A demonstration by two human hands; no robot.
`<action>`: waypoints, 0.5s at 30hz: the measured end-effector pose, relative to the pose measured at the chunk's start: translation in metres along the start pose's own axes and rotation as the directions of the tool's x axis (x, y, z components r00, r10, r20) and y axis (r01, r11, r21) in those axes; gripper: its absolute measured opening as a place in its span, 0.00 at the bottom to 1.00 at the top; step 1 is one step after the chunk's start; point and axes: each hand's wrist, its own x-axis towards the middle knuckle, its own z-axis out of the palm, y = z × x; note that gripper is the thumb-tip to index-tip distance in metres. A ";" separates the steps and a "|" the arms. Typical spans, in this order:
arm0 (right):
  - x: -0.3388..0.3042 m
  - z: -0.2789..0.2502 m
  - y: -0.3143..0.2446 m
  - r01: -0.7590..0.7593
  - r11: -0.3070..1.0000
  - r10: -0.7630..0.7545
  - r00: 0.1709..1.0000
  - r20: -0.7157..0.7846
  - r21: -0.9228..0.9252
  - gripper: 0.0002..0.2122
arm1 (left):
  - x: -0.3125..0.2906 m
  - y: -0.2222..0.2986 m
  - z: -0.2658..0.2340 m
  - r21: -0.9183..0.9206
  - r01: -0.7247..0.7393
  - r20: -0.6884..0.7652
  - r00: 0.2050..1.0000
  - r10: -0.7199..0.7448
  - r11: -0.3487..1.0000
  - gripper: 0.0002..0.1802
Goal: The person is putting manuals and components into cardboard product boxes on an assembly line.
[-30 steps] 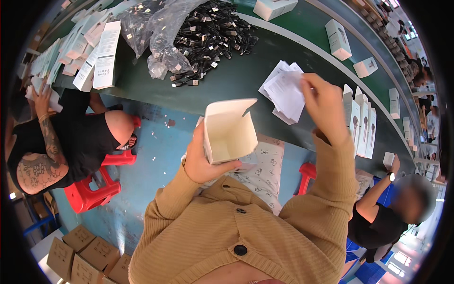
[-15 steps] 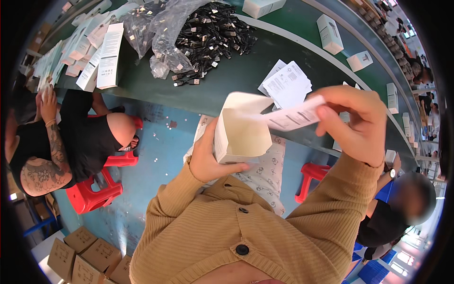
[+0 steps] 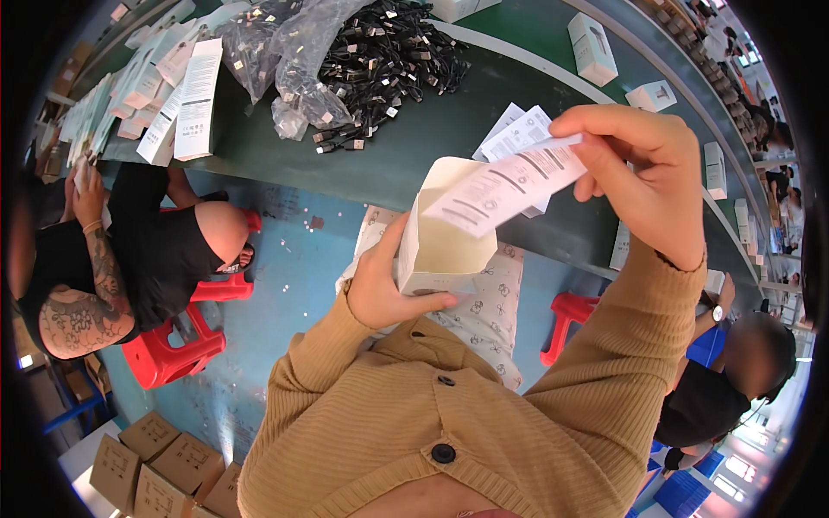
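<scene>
My left hand is wrapped round a white cardboard box with its top open toward me, held over my lap. Between thumb and fingers, my right hand pinches one corner of a printed leaflet. The leaflet's free end hangs over the box's open mouth and covers part of it. Behind the leaflet, a small stack of printed sheets lies on the green table, partly hidden. The inside of the box that shows is plain and pale.
A heap of black cables and a clear plastic bag lie on the table. White boxes are piled far left; more stand on the conveyor at right. Co-workers sit on both sides, near red stools. Cartons stand lower left.
The leaflet has swung round so its printed side faces me and its free end hangs lower over the box. My right hand has risen slightly; the left still holds the box.
</scene>
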 end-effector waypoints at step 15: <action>0.052 0.061 0.062 0.097 0.974 -0.125 0.984 -0.125 -0.206 0.11 | -0.011 -0.024 -0.016 -0.018 0.063 -0.066 0.996 -0.064 0.998 0.55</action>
